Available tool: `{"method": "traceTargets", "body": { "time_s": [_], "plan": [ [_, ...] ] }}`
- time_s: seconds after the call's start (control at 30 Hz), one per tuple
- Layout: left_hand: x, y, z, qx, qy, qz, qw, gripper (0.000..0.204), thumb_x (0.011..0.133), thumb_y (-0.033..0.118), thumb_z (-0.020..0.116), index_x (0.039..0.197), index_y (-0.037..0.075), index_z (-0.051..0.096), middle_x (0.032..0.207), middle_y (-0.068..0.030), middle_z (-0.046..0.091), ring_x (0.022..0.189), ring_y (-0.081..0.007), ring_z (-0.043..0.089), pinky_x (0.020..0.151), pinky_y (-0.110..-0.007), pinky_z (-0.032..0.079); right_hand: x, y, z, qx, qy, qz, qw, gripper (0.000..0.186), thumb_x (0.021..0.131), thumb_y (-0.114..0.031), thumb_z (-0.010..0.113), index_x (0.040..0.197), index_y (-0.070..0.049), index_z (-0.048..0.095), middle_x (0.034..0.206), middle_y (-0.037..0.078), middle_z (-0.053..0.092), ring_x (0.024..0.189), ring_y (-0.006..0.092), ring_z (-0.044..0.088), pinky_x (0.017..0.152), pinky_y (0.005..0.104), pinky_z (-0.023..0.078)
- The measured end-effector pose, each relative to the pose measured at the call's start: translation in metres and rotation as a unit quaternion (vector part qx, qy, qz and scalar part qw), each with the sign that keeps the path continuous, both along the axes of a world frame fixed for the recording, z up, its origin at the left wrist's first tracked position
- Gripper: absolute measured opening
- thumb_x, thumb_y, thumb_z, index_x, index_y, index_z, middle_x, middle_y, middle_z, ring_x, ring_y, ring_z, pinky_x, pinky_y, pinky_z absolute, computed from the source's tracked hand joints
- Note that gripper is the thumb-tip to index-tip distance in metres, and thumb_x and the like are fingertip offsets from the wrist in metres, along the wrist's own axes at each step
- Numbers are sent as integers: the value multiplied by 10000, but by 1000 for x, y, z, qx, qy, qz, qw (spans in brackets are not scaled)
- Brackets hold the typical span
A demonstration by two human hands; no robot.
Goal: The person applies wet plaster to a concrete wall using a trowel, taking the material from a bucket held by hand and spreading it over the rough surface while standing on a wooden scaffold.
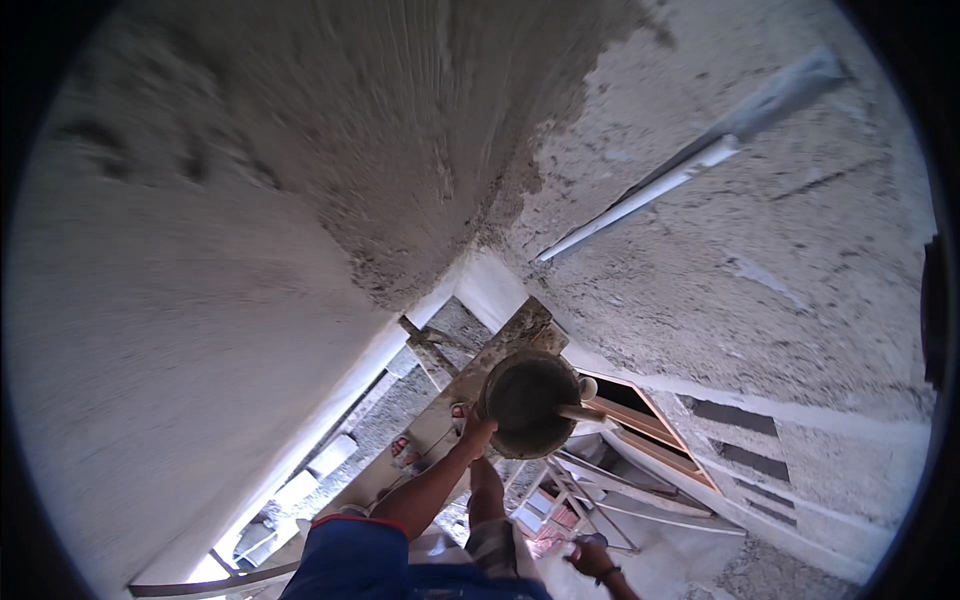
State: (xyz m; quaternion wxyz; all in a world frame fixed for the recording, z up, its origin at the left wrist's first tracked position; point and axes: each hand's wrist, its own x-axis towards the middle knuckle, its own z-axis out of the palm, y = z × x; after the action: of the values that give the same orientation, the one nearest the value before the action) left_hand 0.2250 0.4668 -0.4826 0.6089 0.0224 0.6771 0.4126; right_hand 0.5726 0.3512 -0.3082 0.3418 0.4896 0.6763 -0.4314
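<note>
A dark round bucket (pixel 502 395) with grey mortar (pixel 535 392) inside is in front of my legs, over the plank. My left hand (pixel 478 435) is closed on its near left rim. A light wooden handle (pixel 582 412) sticks out over the bucket's right rim; the rest of that tool is not visible. Low on the right, away from the bucket, my right hand (pixel 588 562) is closed, a dark band at its wrist. A small purplish-grey thing shows at its fingers, too blurred to name.
I stand in sandals (pixel 405 452) on a narrow plank (pixel 515 335) running into a corner. Wet plaster (pixel 400 130) covers the upper walls. A pale pipe (pixel 640 200) is set in the rough right wall (pixel 680 290). A metal frame (pixel 575 500) and wooden shelves (pixel 650 440) are below right.
</note>
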Motion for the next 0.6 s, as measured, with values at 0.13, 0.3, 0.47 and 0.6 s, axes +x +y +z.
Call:
{"method": "traceTargets", "body": {
  "time_s": [0.13, 0.3, 0.47, 0.6],
  "plan": [
    [33, -19, -166, -78, 56, 17, 995, 638, 615, 27, 588, 1243, 39, 478, 912, -96, 596, 749, -217, 564, 616, -346, 464, 43, -60, -48, -91, -67, -152, 982, 564, 804, -452, 652, 1246, -125, 525, 932, 130, 688, 915, 309, 653, 819, 405, 510],
    [43, -6, -266, 33, 12, -5, 999, 667, 601, 18, 589, 1261, 14, 487, 1056, -143, 617, 951, -263, 582, 836, -350, 458, 71, -116, -88, -8, -26, -194, 981, 350, 851, -209, 650, 1175, -92, 583, 791, 119, 689, 705, 230, 650, 640, 345, 521],
    [59, 15, -300, 41, -36, 1, 999, 656, 608, 1, 567, 1260, 6, 496, 1085, -162, 622, 973, -278, 588, 865, -351, 451, 81, -137, -104, 0, -23, -257, 966, 337, 867, -182, 627, 1184, -79, 578, 812, 121, 695, 734, 190, 654, 655, 333, 517],
    [49, 11, -346, 41, 5, -39, 998, 683, 614, 4, 576, 1289, 10, 473, 1077, -170, 628, 974, -293, 596, 866, -361, 453, 52, -94, -93, -2, -9, -288, 958, 323, 880, -152, 599, 1192, -75, 571, 798, 118, 693, 719, 184, 651, 649, 328, 515]
  ]
}}
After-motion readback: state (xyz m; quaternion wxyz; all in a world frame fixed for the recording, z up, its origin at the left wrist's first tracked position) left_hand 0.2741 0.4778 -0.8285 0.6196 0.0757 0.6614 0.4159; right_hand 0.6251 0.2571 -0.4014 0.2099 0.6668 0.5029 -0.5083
